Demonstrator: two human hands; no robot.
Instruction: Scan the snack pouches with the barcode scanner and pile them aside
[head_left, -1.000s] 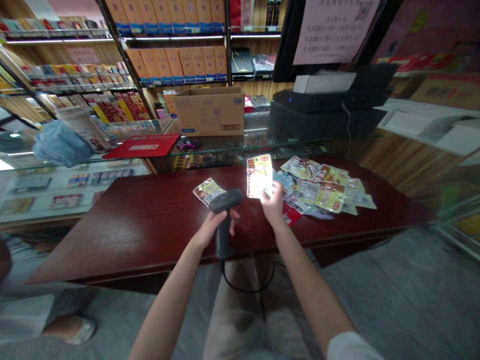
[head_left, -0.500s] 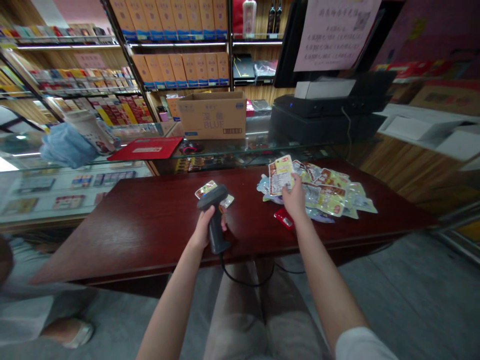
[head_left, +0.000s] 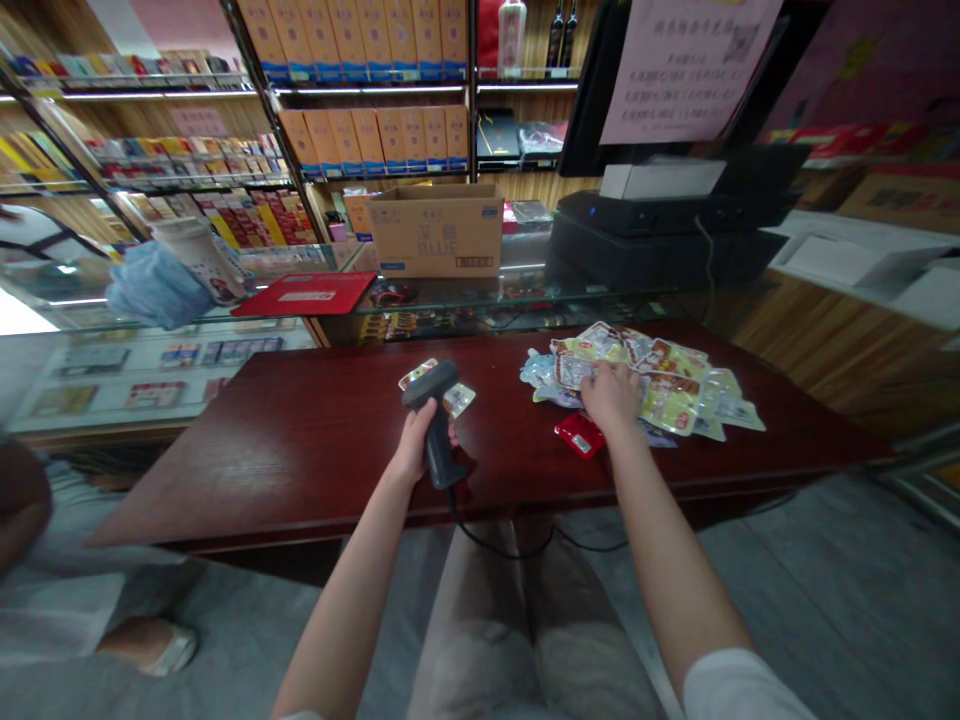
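Note:
My left hand [head_left: 418,440] is wrapped around the grip of a dark grey handheld barcode scanner [head_left: 437,425]. Its head is over a small snack packet [head_left: 460,400] on the dark red wooden table, partly covering it. Over on the right, my right hand [head_left: 613,395] rests on a heap of shiny yellow and brown snack packets [head_left: 671,385], its fingers apart and partly hidden from view. A packet with a printed pale label [head_left: 574,372] lies flat by its thumb. Just below the wrist is a small red packet [head_left: 580,436].
A glass counter behind the table carries a cardboard box [head_left: 437,235], a red folder [head_left: 306,294] and a black machine [head_left: 637,235] under a monitor. The scanner's cable [head_left: 495,552] hangs over my lap. At far left a person's foot [head_left: 169,650] shows.
My right hand has lowered the packet it was holding up onto the heap, and its fingers now press on the packets. My left hand keeps the scanner in nearly the same place.

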